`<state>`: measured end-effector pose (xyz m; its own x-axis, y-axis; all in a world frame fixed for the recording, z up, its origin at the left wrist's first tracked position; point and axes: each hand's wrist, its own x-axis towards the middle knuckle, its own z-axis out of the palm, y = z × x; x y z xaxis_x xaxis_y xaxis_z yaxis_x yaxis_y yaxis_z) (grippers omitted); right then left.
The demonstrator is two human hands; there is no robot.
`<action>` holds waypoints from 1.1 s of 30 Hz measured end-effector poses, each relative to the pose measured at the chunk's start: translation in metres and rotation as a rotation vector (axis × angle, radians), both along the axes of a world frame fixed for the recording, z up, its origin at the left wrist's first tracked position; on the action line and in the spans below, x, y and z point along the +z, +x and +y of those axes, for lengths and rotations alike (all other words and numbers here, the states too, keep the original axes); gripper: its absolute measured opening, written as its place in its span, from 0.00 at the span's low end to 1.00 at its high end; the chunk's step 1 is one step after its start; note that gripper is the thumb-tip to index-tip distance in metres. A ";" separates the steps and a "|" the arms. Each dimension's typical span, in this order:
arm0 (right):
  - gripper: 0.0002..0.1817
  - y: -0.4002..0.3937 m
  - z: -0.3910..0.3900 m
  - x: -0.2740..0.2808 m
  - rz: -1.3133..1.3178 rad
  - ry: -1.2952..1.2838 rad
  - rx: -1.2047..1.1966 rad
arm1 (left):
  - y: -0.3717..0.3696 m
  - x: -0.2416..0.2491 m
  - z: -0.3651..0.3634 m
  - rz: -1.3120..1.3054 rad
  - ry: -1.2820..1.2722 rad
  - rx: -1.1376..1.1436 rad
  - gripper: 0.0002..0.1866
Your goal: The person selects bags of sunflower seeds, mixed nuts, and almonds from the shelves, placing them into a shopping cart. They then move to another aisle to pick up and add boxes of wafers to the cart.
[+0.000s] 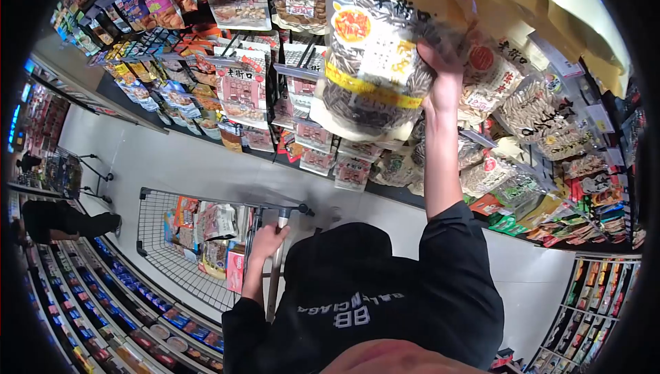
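My right hand [440,75] is raised to the shelf, its fingers on the right edge of a large bag of sunflower seeds [375,61] with a yellow band across it. Part of those fingers is blurred against the bag. Lower down, my left hand [267,240] is wrapped round the handle [278,257] of a wire shopping cart [185,278]. Several snack packets [216,221] and a pink box [235,271] lie inside the cart.
Hanging snack bags [240,89] fill the rack ahead, and more seed bags [540,109] hang on the right. Low shelves [103,291] run along the left. A person in dark clothes [58,221] is at the far left, near another cart [65,174].
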<state>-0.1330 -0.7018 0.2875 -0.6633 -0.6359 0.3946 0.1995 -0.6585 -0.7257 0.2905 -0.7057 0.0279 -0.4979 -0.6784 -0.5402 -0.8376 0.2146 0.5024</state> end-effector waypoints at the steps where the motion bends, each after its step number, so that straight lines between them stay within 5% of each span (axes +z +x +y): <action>1: 0.23 -0.005 -0.005 0.000 0.008 0.008 0.004 | -0.006 0.010 -0.005 -0.069 0.026 -0.041 0.29; 4: 0.23 -0.012 -0.010 -0.005 0.015 0.019 0.035 | -0.012 0.012 -0.006 -0.072 -0.096 -0.153 0.29; 9: 0.22 -0.017 -0.008 -0.005 0.021 0.040 -0.003 | -0.022 0.015 -0.015 -0.331 0.029 -0.231 0.38; 13: 0.23 -0.015 -0.004 -0.005 0.034 0.082 -0.072 | -0.031 0.026 -0.039 -0.270 0.056 -0.378 0.39; 23: 0.21 -0.032 0.004 -0.014 0.064 0.125 -0.215 | -0.054 0.027 -0.069 -0.065 -0.167 -0.586 0.25; 29: 0.23 -0.029 0.011 -0.010 0.078 0.137 -0.128 | -0.102 0.106 -0.101 0.316 -0.018 -0.556 0.23; 31: 0.24 -0.018 0.010 -0.003 0.113 0.117 -0.080 | -0.122 0.110 -0.103 0.794 -0.080 -0.390 0.27; 33: 0.23 -0.008 0.009 0.003 0.179 0.096 -0.025 | -0.148 0.134 -0.100 0.911 0.104 -0.214 0.39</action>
<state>-0.1412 -0.6929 0.2901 -0.6038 -0.6606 0.4462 0.0464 -0.5878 -0.8077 0.1421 -0.8054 0.1621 -0.8671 -0.4937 0.0657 -0.0606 0.2355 0.9700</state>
